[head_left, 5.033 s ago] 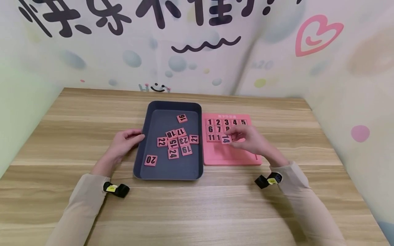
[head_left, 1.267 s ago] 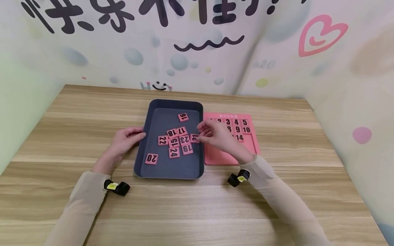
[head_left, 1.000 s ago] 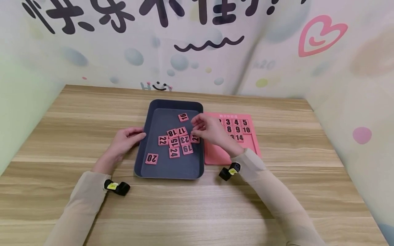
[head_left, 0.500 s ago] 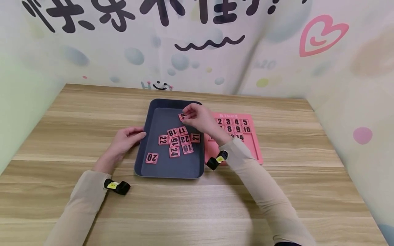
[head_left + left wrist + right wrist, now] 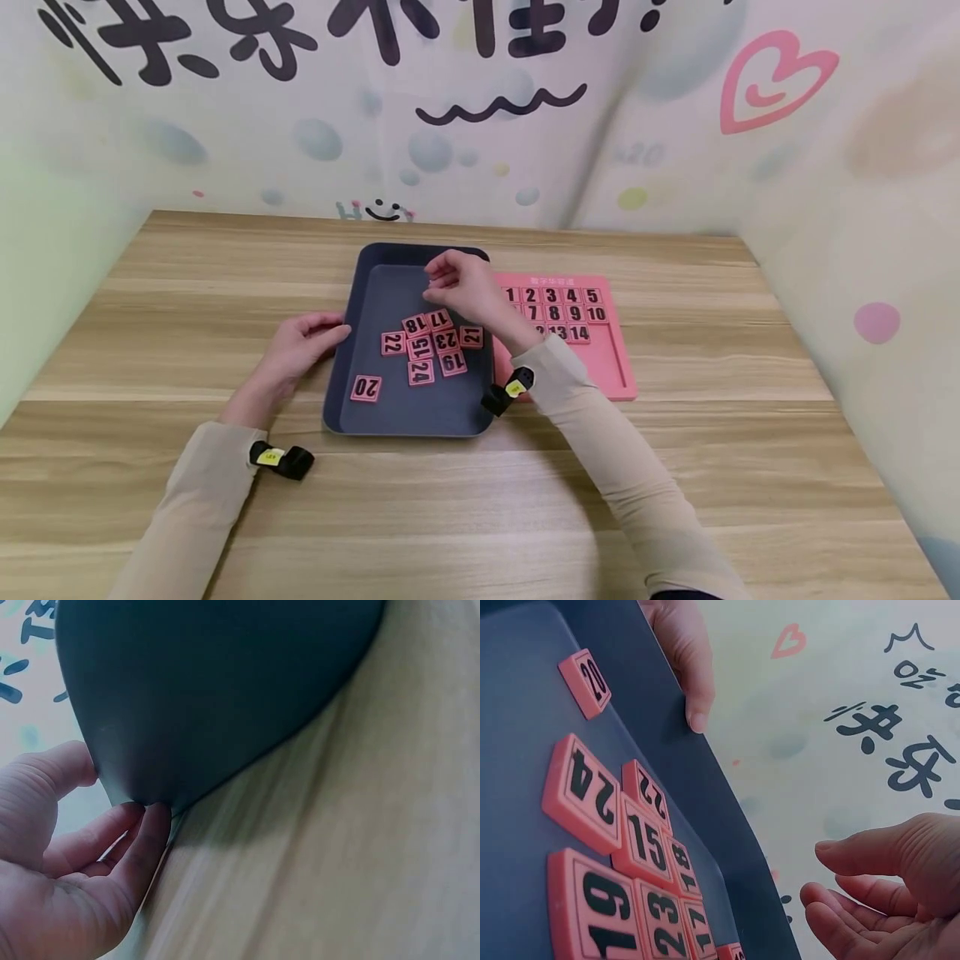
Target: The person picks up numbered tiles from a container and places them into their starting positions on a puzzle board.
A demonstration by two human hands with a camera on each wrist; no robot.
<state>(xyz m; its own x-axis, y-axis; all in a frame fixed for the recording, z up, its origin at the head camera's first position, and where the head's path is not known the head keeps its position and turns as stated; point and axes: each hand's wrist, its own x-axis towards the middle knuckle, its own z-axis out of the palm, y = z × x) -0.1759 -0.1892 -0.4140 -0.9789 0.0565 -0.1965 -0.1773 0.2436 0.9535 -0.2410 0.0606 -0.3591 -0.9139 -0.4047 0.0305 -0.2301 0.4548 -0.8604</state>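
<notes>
My left hand [image 5: 302, 343] touches the outside of a dark blue tray [image 5: 405, 421]; in the left wrist view the thumb [image 5: 79, 763] is at the rim and the fingertips rest against the outer wall. Over the tray's far right part hovers my right hand [image 5: 468, 287], thumb and fingers apart with nothing between them in the right wrist view. Close to it, tile 16 [image 5: 732, 952] lies in the tray, mostly cut off there. Other pink number tiles lie in the tray, including 15 [image 5: 420, 347], 17 [image 5: 438, 320] and 20 [image 5: 366, 388].
Right of the tray lies a pink puzzle board [image 5: 611, 367] with number tiles in rows, such as 5 [image 5: 592, 296] and 14 [image 5: 579, 333]. My right forearm crosses part of it. A printed wall [image 5: 300, 167] stands behind the wooden table [image 5: 420, 517].
My right hand placed tile 14 on the board, then moved left over the tray to its far side above tile 16. My left hand has stayed at the tray's edge.
</notes>
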